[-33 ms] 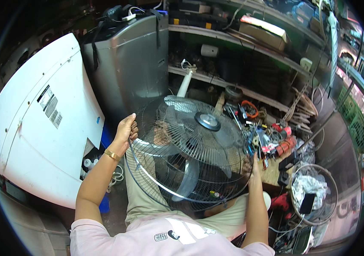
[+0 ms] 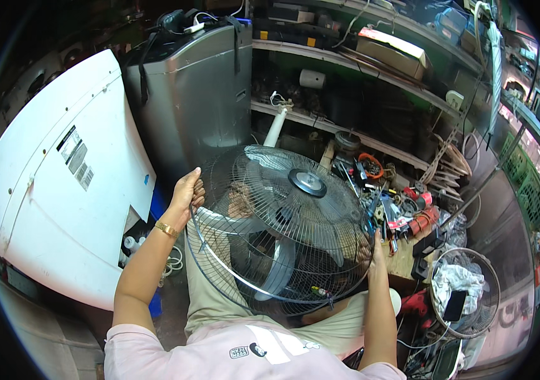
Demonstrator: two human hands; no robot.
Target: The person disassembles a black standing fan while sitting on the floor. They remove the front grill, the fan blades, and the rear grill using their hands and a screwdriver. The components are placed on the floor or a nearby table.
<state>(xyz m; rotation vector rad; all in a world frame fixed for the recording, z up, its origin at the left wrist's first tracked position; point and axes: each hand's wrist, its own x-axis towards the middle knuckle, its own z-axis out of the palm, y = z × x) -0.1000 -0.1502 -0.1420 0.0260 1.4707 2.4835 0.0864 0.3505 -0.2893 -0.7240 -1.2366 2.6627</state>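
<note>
A round wire fan guard (image 2: pixel 320 158) with a dark central cap (image 2: pixel 308 182) is held tilted over my lap. Pale grey fan blades (image 2: pixel 279 269) show through its wires. On the guard's left edge, my left hand (image 2: pixel 187 190) has its fingers curled round the rim; a gold-coloured watch (image 2: pixel 166 229) is on that wrist. Opposite it, my right hand (image 2: pixel 374 253) grips the right rim, its fingers partly behind the wires. Beyond the guard rises a white pole (image 2: pixel 275 128) with wires at its top.
A large white appliance panel (image 2: pixel 61 183) stands at left, beside a grey metal cabinet (image 2: pixel 197 95). Tools (image 2: pixel 390 209) crowd a low wooden surface at right. Nearer, a round wire basket (image 2: pixel 495 297) holds white cloth and a phone (image 2: pixel 455 306). Loaded shelves (image 2: pixel 358 63) line the back.
</note>
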